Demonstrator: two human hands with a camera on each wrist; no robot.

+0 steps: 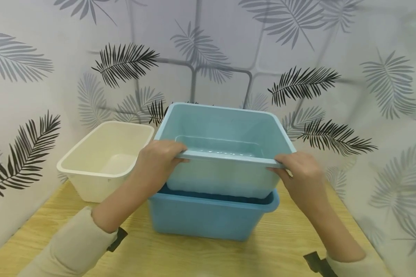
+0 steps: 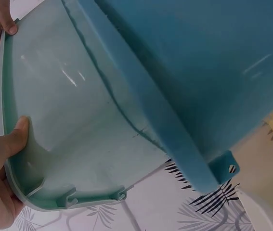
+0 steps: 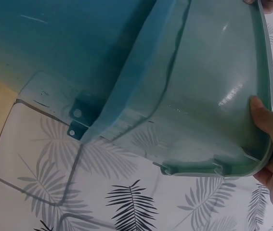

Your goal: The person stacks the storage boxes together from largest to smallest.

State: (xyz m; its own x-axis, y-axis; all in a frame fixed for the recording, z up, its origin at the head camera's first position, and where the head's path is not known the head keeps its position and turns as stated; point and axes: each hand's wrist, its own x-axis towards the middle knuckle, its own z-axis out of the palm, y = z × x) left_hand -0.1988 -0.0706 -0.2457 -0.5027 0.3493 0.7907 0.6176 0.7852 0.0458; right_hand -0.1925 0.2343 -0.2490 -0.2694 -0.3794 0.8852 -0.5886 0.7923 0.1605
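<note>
A light blue-green plastic basin (image 1: 222,175) is held tilted over a darker blue basin (image 1: 204,217), its lower part just inside the blue rim. My left hand (image 1: 157,161) grips its near rim close to the left corner. At the right corner of that same rim, my right hand (image 1: 303,175) pinches the edge. Both wrist views show the thumbs against the outer wall of the light basin (image 2: 73,110), with the other fingers partly hidden beyond the rim. The blue basin (image 3: 45,43) stands upright on the table.
A cream basin (image 1: 90,181) stands on the left of the wooden table (image 1: 180,256), behind my left forearm. Leaf-patterned wall covering (image 1: 225,42) rises close behind the basins and along both sides.
</note>
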